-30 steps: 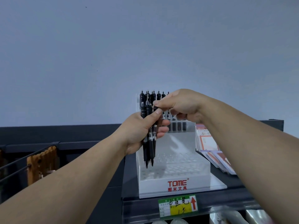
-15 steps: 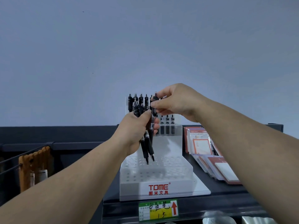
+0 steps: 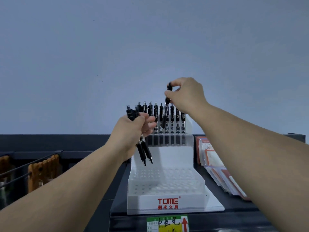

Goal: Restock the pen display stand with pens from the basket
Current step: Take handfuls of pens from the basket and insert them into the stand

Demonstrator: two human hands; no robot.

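Observation:
A white tiered pen display stand (image 3: 167, 200) marked TOME sits on a dark shelf. Its top tier holds a row of several upright black pens (image 3: 177, 119); the lower tiers show open holes. My left hand (image 3: 132, 133) grips a small bundle of black pens (image 3: 144, 151), tips pointing down, in front of the stand's left side. My right hand (image 3: 185, 95) pinches a single black pen (image 3: 166, 108) by its upper end, held nearly upright above the top row. The basket is out of view.
Stacks of red-and-white packaged cards (image 3: 215, 163) lean to the right of the stand. A wire rack with brown wooden items (image 3: 42, 171) stands at the left. A green and yellow price label (image 3: 167, 223) is on the shelf edge. A plain wall rises behind.
My right hand has drawn one pen out of the left hand's bundle and lifted it up and right, above the top row. The left hand stays low with the remaining pens.

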